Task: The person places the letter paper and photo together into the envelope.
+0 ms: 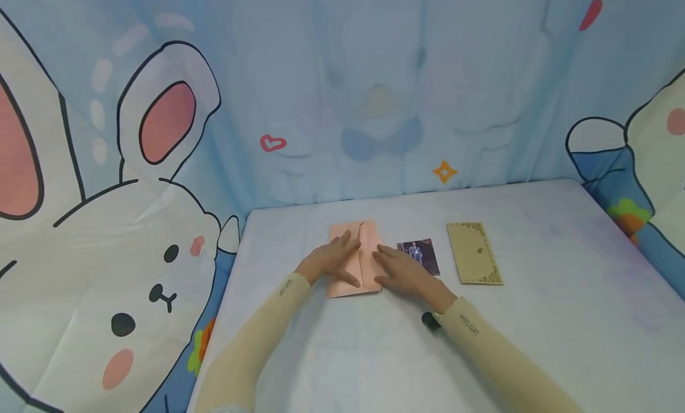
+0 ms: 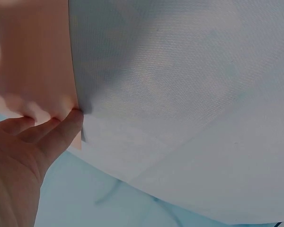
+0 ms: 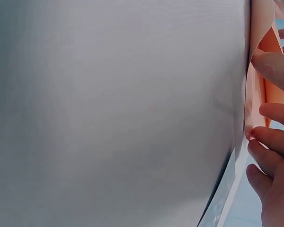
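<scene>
From the head view, the pink envelope (image 1: 367,259) lies on the tabletop (image 1: 348,353), its seam running lengthwise. My left hand (image 1: 333,258) is spread over the envelope's left part, thumb held apart from the fingers; my right hand (image 1: 402,271) has its fingers spread at the envelope's right edge. Just right of the envelope is a photo (image 1: 426,255), partly hidden by my right hand, and farther right a tan card (image 1: 475,254). I judge the photo most at risk: sweeping that hand away from the envelope could drag it or bend a corner.

In the left wrist view my fingertips rest along the envelope's edge. Pressing harder on this edge than on the opposite one could turn the whole envelope askew, since loose paper probably slides easily.

In the right wrist view the envelope's paper bows up at its edge, with an orange gap showing. Flattening that bow unevenly could leave a stray crease, and a tug might tear it. This angle is nearly edge-on, so which layer my fingertips touch is uncertain.
</scene>
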A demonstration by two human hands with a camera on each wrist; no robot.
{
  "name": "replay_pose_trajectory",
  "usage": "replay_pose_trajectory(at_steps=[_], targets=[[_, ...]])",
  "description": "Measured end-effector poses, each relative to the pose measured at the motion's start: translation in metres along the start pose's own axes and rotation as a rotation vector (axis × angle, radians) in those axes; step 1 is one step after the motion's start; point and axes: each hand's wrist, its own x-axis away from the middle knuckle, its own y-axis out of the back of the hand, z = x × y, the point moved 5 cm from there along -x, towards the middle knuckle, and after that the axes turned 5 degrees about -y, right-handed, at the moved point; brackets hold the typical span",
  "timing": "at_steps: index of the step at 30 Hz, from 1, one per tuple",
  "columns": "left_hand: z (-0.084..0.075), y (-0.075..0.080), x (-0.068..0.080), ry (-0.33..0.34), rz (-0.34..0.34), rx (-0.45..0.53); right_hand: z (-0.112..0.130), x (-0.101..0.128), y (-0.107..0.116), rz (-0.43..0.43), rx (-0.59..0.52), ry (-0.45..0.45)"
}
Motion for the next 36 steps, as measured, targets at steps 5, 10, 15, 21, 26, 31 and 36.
replay_pose_trajectory(at_steps=[5, 10, 15, 21, 26, 31, 36], targets=[[0.000, 0.001, 0.000, -0.014, -0.015, -0.018, -0.002, 0.004, 0.002, -0.029, -0.009, 0.026], [0.000, 0.001, 0.000, -0.017, -0.016, -0.027, -0.003, 0.006, 0.003, -0.038, -0.036, 0.026], [0.001, 0.000, 0.000, 0.003, 0.003, -0.010, -0.003, 0.009, 0.007, -0.068, -0.069, 0.024], [0.002, -0.002, -0.002, 0.011, 0.006, -0.026, -0.007, 0.014, 0.012, -0.075, -0.094, 0.004], [0.003, -0.002, -0.004, 0.003, -0.003, -0.013, -0.018, 0.019, 0.017, -0.095, -0.075, -0.038], [0.003, -0.001, -0.002, 0.002, 0.002, 0.005, -0.033, 0.023, 0.021, -0.110, -0.035, -0.090], [0.003, -0.001, -0.001, -0.005, 0.009, 0.018, -0.047, 0.029, 0.030, -0.154, 0.002, -0.133]])
